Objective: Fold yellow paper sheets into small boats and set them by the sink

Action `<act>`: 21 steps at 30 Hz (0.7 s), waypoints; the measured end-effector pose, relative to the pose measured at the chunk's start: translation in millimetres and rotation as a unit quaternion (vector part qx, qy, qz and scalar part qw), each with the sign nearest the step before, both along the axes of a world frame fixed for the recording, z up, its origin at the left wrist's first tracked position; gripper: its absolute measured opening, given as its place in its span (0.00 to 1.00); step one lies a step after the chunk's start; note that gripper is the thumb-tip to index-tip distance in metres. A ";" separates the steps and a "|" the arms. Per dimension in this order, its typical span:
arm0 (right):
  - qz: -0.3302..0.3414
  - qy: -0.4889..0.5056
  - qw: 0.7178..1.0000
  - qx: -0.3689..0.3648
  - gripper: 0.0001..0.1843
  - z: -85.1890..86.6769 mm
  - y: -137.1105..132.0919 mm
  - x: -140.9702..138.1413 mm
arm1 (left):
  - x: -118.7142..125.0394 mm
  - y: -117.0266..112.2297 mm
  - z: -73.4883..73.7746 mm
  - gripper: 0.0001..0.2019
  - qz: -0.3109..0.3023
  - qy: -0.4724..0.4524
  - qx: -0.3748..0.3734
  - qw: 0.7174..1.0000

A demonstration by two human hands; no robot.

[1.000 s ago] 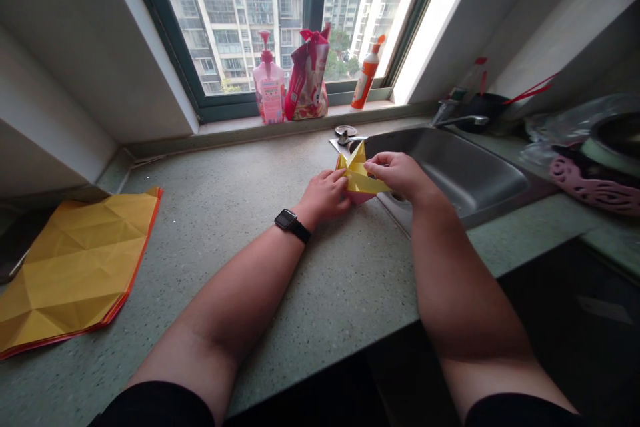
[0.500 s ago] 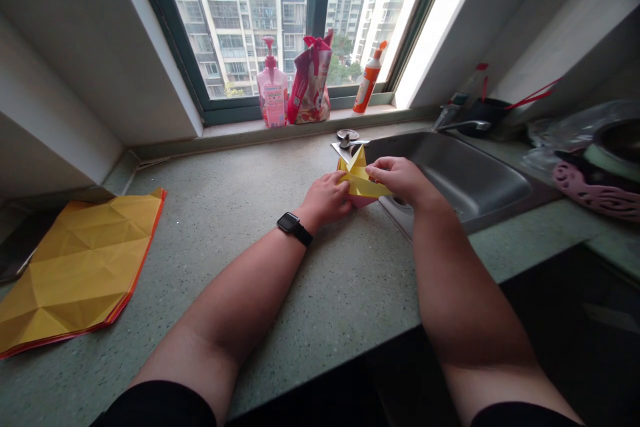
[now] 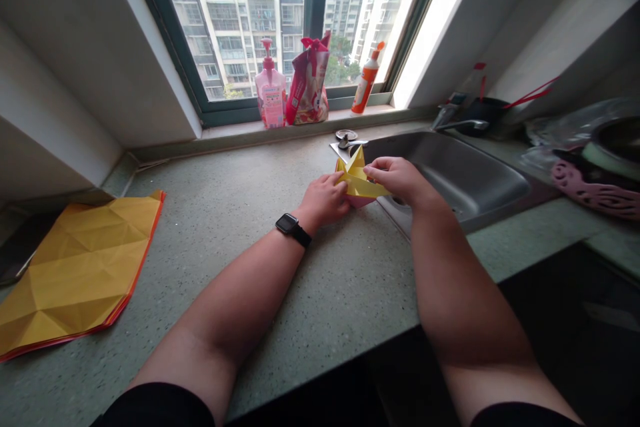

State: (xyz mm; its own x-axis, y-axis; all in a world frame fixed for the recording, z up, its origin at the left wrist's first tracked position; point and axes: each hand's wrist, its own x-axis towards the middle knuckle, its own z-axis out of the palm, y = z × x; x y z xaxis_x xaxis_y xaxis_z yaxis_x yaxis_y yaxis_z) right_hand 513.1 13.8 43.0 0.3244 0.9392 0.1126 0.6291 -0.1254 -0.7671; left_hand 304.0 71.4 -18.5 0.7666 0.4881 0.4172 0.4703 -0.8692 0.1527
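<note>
We grip the folded yellow paper (image 3: 357,181) from both sides: left hand (image 3: 325,199) pinching its left edge, right hand (image 3: 399,179) its right.

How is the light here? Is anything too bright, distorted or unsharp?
Head view: daylight enters through the large dark-framed window, and its right pane is burnt out to white; same view, the frame and wall lines bow outward, a wide-lens distortion; the small folded yellow paper, pinched by the left hand and right hand, looks sharp; the corner under the speckled green counter is nearly black.
</note>
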 end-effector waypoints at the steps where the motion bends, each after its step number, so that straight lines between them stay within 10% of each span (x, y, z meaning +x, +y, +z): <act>1: 0.001 -0.001 1.000 -0.001 0.15 -0.1 0.0 0.2 | 0.5 -0.4 0.0 0.17 -0.001 0.008 -0.001 1.000; 21: 0.003 0.015 1.000 0.007 0.19 -3.3 1.3 0.0 | 1.8 -6.2 0.3 0.19 0.013 0.012 0.005 1.000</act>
State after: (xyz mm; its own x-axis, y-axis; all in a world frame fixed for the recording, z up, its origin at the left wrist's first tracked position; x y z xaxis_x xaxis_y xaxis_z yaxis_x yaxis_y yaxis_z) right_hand 513.0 15.1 39.6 0.3219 0.9397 0.1154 0.6072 -0.1114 -0.7867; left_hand 305.8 65.3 -18.2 0.7637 0.5036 0.4038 0.4964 -0.8581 0.1314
